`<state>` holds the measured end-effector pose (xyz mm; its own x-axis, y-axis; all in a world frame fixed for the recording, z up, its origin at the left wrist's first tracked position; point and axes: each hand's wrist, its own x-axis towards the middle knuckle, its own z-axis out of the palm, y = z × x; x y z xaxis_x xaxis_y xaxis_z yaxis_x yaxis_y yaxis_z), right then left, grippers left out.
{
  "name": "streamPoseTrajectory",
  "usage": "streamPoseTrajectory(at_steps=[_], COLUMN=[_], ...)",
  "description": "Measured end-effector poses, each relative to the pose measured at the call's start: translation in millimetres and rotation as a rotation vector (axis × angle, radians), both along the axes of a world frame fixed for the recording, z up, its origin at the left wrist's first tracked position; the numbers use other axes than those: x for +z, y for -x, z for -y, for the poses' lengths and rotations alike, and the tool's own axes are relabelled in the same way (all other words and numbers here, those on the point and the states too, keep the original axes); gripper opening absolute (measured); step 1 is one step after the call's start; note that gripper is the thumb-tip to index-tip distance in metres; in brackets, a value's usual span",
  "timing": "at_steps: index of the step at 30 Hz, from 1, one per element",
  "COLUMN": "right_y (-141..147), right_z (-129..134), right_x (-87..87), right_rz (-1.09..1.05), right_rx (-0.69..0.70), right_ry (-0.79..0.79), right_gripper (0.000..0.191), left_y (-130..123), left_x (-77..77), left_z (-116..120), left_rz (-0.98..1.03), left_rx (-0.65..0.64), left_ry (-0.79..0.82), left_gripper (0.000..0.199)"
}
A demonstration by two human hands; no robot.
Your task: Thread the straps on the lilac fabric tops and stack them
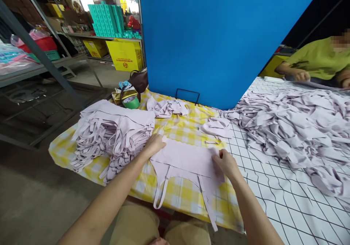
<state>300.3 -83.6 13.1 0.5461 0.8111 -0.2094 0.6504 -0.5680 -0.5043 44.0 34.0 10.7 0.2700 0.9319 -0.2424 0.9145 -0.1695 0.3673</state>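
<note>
A pale lilac strappy camisole (pixel 186 157) lies spread on the yellow checked cloth in front of me, its thin straps pointing toward my lap. My left hand (pixel 155 145) grips its upper left corner with bent fingers. At the upper right corner, my right hand (pixel 227 163) pinches the fabric between thumb and fingers. Close by on the left stands a thick stack of similar camisoles (pixel 117 115), straps hanging down its front side. A small thin metal tool (pixel 213 142) rests just beyond the camisole's far edge.
A tall blue panel (pixel 202 44) rises behind the table. On the right, a large heap of lilac garments (pixel 298 124) covers white grid-patterned cloth (pixel 276 190). Crumpled lilac pieces (pixel 166 107) and a green tape roll (pixel 131 102) lie farther back. A co-worker (pixel 314 62) sits at far right.
</note>
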Motion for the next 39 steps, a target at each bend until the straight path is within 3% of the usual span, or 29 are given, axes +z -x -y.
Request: streamPoseTrajectory(at_steps=[5, 8, 10, 13, 16, 18, 22, 25, 27, 31, 34, 39], right_y=[-3.6, -7.3, -9.5, -11.1, -11.1, -10.4, -5.5, 0.4, 3.5, 5.6, 5.7, 6.2], right_z=[11.4, 14.2, 16.8, 28.8, 51.2, 68.8, 105.1, 130.9, 144.5, 158.2, 160.7, 163.3], right_x=[25.2, 49.1, 67.4, 93.2, 101.9, 90.9, 37.7, -0.8, -15.4, -24.1, -25.4, -25.0], right_rz=[-0.275, -0.447, -0.524, -0.459, -0.273, -0.200, -0.245, -0.279, -0.281, -0.217, -0.131, -0.027], right_rx=[0.103, 0.107, 0.055, 0.012, 0.127, 0.252, 0.431, 0.481, 0.489, 0.501, 0.517, 0.528], right_ry=[-0.125, -0.261, -0.448, -0.711, -0.725, -0.653, -0.428, -0.277, -0.232, -0.214, -0.238, -0.273], right_gripper=[0.020, 0.028, 0.034, 0.033, 0.028, 0.027, 0.024, 0.020, 0.018, 0.013, 0.012, 0.016], left_y=[1.2, -0.8, -0.4, 7.6, 27.2, 44.4, 76.2, 91.3, 97.5, 105.6, 110.8, 116.4], left_x=[7.4, 28.5, 49.7, 81.6, 94.5, 85.2, 37.0, 3.7, -8.8, -20.6, -29.0, -38.5], left_z=[5.8, 6.9, 7.9, 14.4, 28.6, 41.8, 75.0, 100.9, 114.2, 125.7, 125.7, 124.9], left_rz=[0.318, 0.478, 0.627, 0.903, 1.001, 0.953, 0.714, 0.499, 0.412, 0.366, 0.348, 0.348], left_rx=[-0.053, -0.050, -0.025, -0.015, -0.151, -0.288, -0.429, -0.497, -0.506, -0.552, -0.632, -0.657], left_ry=[-0.077, -0.127, -0.199, -0.318, -0.281, -0.189, -0.043, 0.013, 0.029, -0.004, -0.062, -0.110], left_gripper=[0.005, 0.008, 0.014, 0.023, 0.024, 0.022, 0.016, 0.036, 0.049, 0.051, 0.052, 0.054])
